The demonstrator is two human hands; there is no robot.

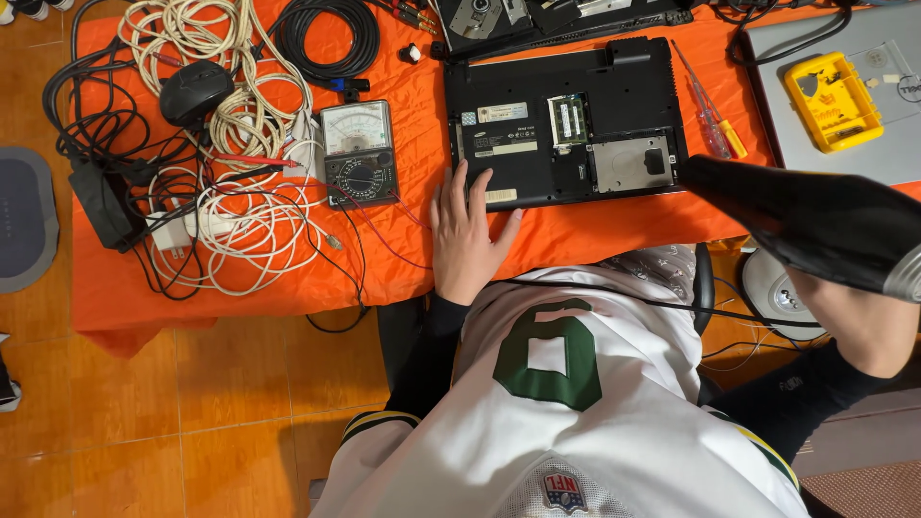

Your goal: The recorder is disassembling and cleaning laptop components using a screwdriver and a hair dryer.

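Note:
A black laptop (pixel 566 120) lies upside down on the orange cloth (pixel 403 77), its bottom covers off so the memory and drive bay show. My left hand (pixel 467 235) rests flat at its near left corner, fingers spread, holding nothing. My right hand (pixel 859 321) grips a black hair-dryer-like blower (pixel 806 225), whose nozzle points toward the laptop's near right corner.
An analog multimeter (pixel 358 153) with red and black leads sits left of the laptop. Tangled white and black cables (pixel 230 211), a black mouse (pixel 195 93) and a power brick (pixel 104 204) fill the left. Screwdrivers (pixel 710 115), a silver laptop (pixel 844 163) and a yellow case (pixel 833 101) lie right.

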